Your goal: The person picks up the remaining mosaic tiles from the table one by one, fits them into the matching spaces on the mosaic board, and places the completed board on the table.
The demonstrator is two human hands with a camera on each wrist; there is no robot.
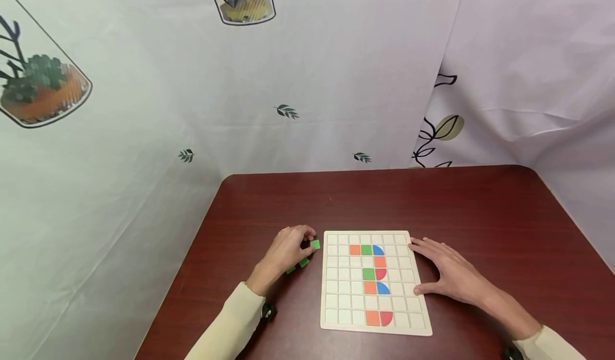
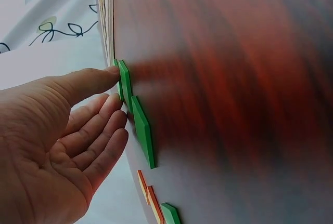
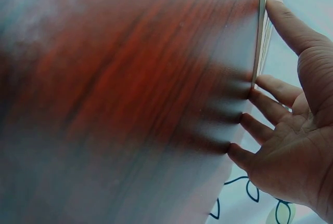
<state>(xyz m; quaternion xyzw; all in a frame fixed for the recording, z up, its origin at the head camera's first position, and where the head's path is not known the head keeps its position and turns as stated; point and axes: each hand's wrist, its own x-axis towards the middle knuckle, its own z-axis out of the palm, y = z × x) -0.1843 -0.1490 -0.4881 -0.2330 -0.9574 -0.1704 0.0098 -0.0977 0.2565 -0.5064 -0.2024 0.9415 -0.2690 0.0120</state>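
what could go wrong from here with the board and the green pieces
The left hand might drop the small flat green square tile it pinches. It could also knock the other flat green tiles lying near its thumb. The right hand, fingertips against the edge of the square cream gridded board, might nudge it askew on the glossy dark-red table.

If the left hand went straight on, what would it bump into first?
Beyond the green tile it holds, the left hand would probably meet the grid board, though depth is unclear.
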